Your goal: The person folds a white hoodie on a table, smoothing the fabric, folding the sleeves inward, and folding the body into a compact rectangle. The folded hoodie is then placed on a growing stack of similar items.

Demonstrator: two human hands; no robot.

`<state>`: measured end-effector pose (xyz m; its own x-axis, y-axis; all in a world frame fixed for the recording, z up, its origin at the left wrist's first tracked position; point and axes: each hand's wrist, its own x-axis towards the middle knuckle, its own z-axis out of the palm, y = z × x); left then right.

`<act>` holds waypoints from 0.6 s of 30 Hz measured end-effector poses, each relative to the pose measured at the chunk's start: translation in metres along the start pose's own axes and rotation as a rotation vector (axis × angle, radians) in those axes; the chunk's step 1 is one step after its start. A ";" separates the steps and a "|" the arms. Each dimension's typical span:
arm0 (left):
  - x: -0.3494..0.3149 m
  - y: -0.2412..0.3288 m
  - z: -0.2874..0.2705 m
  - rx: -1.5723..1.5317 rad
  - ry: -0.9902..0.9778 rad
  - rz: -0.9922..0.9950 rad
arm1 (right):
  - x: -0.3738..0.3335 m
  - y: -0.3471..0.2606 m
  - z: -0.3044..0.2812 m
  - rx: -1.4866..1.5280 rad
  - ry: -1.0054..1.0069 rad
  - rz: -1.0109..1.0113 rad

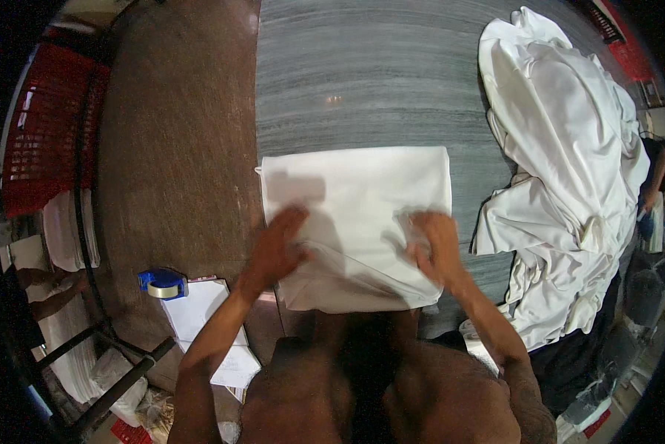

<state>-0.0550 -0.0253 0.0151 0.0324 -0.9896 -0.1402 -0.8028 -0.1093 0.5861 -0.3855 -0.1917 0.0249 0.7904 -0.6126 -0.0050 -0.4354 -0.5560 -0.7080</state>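
White folded cloth [373,185] lies, in the head view, on the grey tabletop [362,74], its near edge rumpled, left hand [277,248] and right hand [436,240] over its sides, blurred fingers and thumbs spread wide.

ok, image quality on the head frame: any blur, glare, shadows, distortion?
Head view: fingers of the left hand and right hand smeared, probably motion blur; head view: shadow on the folded white cloth around the left hand; head view: small glare spot on the grey tabletop; head view: red basket bends along the rim, corners black.
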 end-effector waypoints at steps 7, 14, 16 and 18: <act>-0.055 0.012 0.011 -0.129 -0.112 -0.068 | -0.102 -0.019 0.014 -0.131 -0.132 0.075; -0.116 0.017 0.024 -0.075 -0.139 0.170 | -0.134 -0.007 0.011 -0.208 -0.366 -0.060; -0.119 0.019 0.026 -0.061 -0.160 0.128 | -0.144 -0.006 0.011 -0.198 -0.430 -0.039; -0.111 0.021 0.025 0.033 -0.120 0.091 | -0.130 -0.007 0.006 -0.210 -0.408 -0.037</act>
<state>-0.0906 0.0849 0.0227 -0.1108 -0.9768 -0.1835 -0.8183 -0.0151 0.5746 -0.4822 -0.1047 0.0263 0.8939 -0.3423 -0.2894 -0.4481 -0.7009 -0.5549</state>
